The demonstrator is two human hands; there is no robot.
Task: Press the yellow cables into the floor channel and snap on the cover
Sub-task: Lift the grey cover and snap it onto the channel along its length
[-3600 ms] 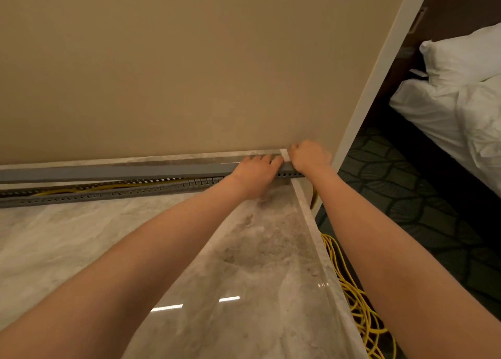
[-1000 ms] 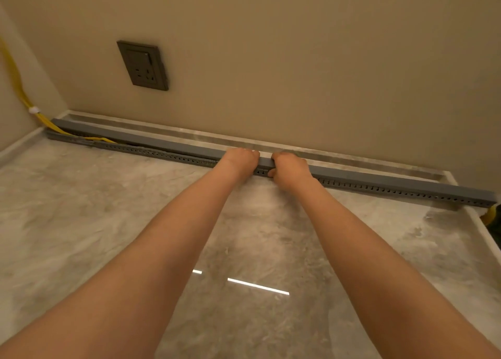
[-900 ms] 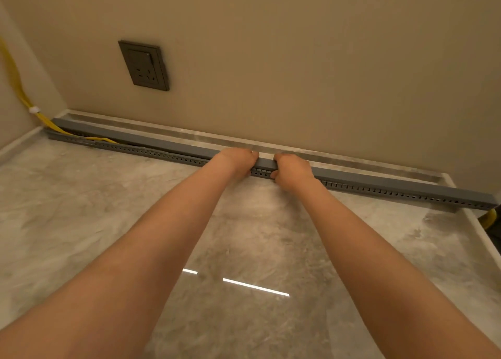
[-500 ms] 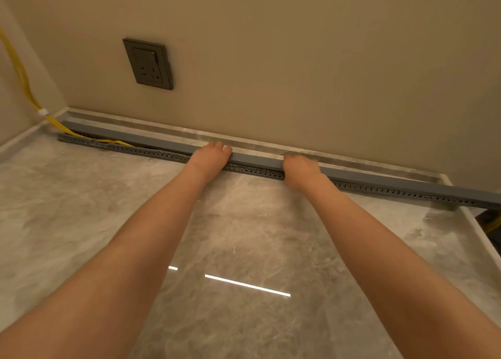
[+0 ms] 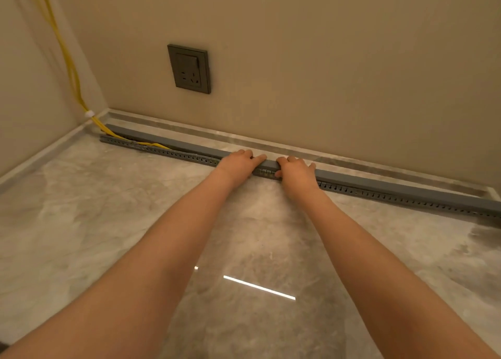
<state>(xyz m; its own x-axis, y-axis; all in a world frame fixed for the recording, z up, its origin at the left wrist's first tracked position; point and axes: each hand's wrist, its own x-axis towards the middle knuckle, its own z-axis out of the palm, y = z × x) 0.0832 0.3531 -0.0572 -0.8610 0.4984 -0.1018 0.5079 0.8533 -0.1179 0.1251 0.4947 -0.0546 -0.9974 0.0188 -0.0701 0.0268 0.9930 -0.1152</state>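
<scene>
A long grey slotted floor channel (image 5: 179, 154) runs along the base of the wall. A smooth grey cover (image 5: 385, 187) lies on top of it. To the right of my hands the cover sits down on the channel; toward the left corner it stands a little off, and the yellow cables (image 5: 151, 143) show in the gap. My left hand (image 5: 240, 163) and my right hand (image 5: 295, 172) rest side by side on the cover near its middle, fingers curled over its far edge and pressing on it. The yellow cables (image 5: 65, 57) climb the wall in the left corner, held by a white tie (image 5: 89, 113).
A dark wall socket (image 5: 189, 68) sits above the channel, left of my hands. A marble skirting strip (image 5: 352, 161) runs behind the channel. Glossy grey marble floor (image 5: 108, 223) spreads under my arms, with a raised marble edge (image 5: 40, 155) at the left wall.
My hands have slid left along the cover from its right end toward the middle. In the last half second they came close together again. The view has shifted left and the corner is nearer.
</scene>
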